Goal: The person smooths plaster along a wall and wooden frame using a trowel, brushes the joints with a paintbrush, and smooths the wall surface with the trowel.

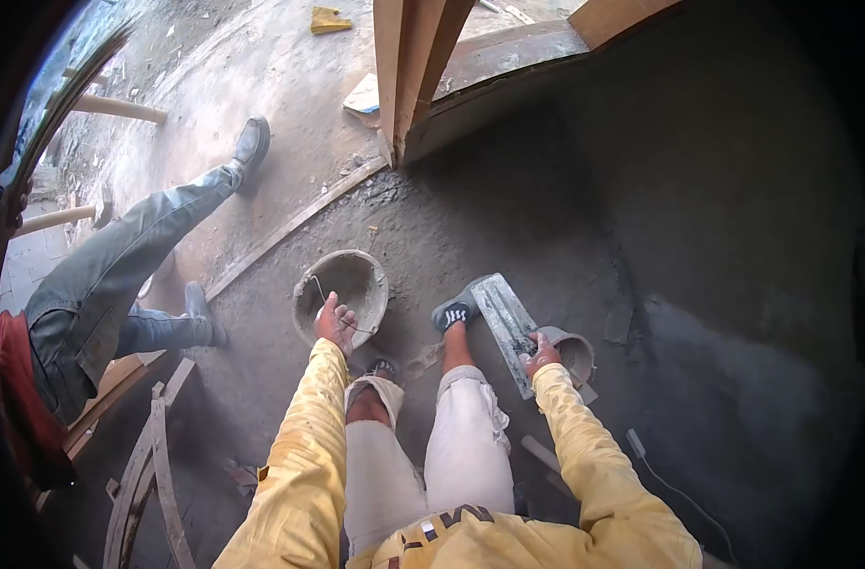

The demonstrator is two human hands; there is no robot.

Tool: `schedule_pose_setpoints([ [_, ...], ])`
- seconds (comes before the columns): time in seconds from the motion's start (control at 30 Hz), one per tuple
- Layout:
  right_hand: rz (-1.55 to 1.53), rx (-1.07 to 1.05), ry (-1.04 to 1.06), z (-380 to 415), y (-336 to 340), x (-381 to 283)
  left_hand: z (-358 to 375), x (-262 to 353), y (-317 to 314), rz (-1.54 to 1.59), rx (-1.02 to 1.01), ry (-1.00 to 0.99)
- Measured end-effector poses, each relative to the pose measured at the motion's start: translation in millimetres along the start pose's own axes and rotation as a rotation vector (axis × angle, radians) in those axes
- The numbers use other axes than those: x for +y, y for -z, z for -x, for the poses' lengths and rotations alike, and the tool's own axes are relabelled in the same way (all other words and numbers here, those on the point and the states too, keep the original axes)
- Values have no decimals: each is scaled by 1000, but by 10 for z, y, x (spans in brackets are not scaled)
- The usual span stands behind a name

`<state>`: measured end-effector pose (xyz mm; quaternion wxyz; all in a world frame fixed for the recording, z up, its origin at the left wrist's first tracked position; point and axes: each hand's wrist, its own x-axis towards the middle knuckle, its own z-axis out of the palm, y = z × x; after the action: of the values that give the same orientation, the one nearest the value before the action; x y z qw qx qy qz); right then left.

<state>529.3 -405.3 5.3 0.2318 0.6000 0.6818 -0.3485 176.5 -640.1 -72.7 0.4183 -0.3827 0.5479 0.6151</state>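
A round bucket (376, 284), coated with grey residue, stands on the floor ahead of me. Over its near side, my left hand (336, 323) is closed around the bucket's thin wire handle (318, 285). My right hand (543, 354) grips a long flat plastering trowel (499, 318) smeared with grey mortar, tilted beside my right foot. Just beyond that hand, partly covered by the hand and the trowel, is a smaller bucket (576, 356).
Another person's leg (157, 213) stretches across the left side. A wooden post (413, 76) stands at the top. A timber strip (295, 223) crosses the floor. Curved wooden pieces (157, 446) lie lower left; a white cable (683, 495) runs lower right.
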Motion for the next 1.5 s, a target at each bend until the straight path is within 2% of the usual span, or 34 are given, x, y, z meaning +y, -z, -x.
schedule_pose_setpoints([
  [0.07,30,-2,-27,-48,-115,-249,-140,88,202,-7,28,-2],
  [0.2,41,-20,151,-158,-219,-740,-251,238,317,18,24,-34],
  [0.23,26,-19,173,104,-210,-1025,-120,366,441,10,24,-15],
  [0.43,77,-82,588,-398,-901,-1683,-209,474,495,-58,-115,-56],
  [0.67,52,81,593,-478,-1598,-2422,-246,791,277,-125,-281,-76],
  [0.73,-207,17,447,-642,-1775,-2656,-343,894,181,-155,-297,-78],
  [0.9,-354,-57,339,-1024,-2224,-3015,-429,1053,36,-249,-344,-114],
  [1.1,-166,-212,320,-1231,-2447,-3014,-579,1148,22,-295,-301,-128],
  [1.17,-224,-223,337,-1187,-2407,-2980,-642,1123,16,-267,-331,-101],
  [1.23,-319,-269,331,-1123,-2324,-2740,-655,1068,47,-333,-245,-139],
  [1.3,-374,-117,348,-974,-2304,-2469,-800,1057,196,-320,-193,-144],
  [1.37,-438,0,210,-735,-2180,-2175,-996,1115,445,-411,-168,-161],
  [1.43,-624,-42,48,-491,-1923,-1740,-1025,1200,636,-485,-99,-161],
  [1.5,-679,14,-28,-341,-1793,-1208,-1190,1300,1238,-753,-192,-268],
])
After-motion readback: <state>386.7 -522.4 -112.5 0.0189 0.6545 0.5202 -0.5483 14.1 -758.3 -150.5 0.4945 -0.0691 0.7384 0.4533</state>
